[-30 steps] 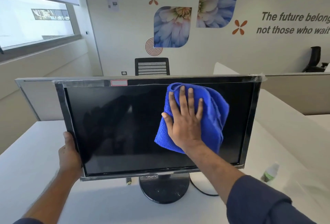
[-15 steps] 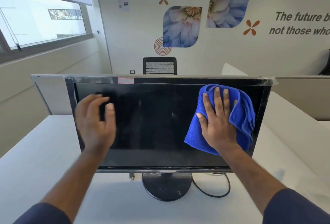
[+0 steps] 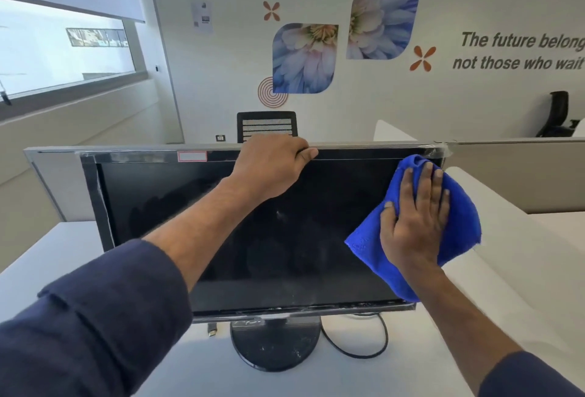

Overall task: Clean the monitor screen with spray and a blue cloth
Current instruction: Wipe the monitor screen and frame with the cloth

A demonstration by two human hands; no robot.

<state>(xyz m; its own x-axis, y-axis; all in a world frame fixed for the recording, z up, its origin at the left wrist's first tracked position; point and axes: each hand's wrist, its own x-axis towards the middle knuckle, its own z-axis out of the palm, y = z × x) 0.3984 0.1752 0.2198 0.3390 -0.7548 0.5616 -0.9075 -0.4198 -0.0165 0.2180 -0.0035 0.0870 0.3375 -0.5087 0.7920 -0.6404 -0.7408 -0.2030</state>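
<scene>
A black monitor (image 3: pixel 177 206) stands on a round black base (image 3: pixel 274 346) on the white desk (image 3: pixel 57 257). My left hand (image 3: pixel 272 165) grips the top edge of the monitor near its middle, fingers curled over the back. My right hand (image 3: pixel 411 222) lies flat, fingers spread, and presses a blue cloth (image 3: pixel 459 219) against the right side of the screen, close to the right bezel. Faint smears show on the dark screen. The spray bottle is not in view.
A black cable (image 3: pixel 357 349) loops on the desk right of the base, and a small plug (image 3: pixel 212 330) hangs under the monitor. A grey partition (image 3: pixel 512 172) runs behind the desk. A black office chair (image 3: pixel 267 127) stands beyond it.
My left hand left the monitor's left edge, crossed in front of the screen and took hold of the top edge. My right hand slid the blue cloth from screen centre to the right side.
</scene>
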